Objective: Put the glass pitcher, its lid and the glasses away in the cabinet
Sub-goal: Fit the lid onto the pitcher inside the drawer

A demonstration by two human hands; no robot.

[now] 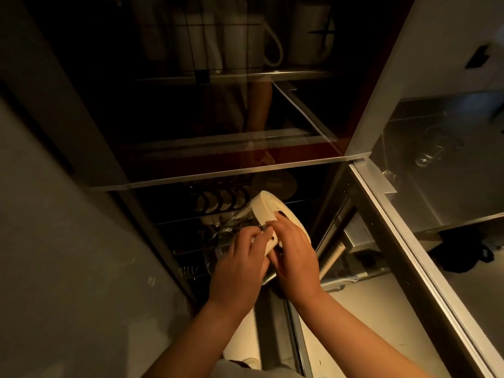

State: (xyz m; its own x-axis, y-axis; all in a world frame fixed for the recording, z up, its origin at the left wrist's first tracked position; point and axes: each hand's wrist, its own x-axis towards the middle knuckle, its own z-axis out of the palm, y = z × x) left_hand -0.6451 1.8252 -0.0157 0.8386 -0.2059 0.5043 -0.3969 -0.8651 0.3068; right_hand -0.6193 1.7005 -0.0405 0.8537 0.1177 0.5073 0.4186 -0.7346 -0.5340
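The glass pitcher (237,222) lies tilted in the dim lower cabinet compartment, its cream lid (268,207) on top and facing me. My left hand (240,257) curls round the pitcher's near side, fingertips at the lid's edge. Over the lid's near rim lies my right hand (296,249), fingers gripping it. Much of the pitcher's glass body is hidden by both hands and by darkness. Some clear glasses (431,154) show faintly on the steel surface at the right.
Wire racks (218,200) with small dishes and a pale plate (274,182) sit behind the pitcher. White mugs (245,42) stand on the upper shelf behind a dark glass door. The open cabinet door (409,227) stands right of my hands. A black object (461,253) lies on the floor.
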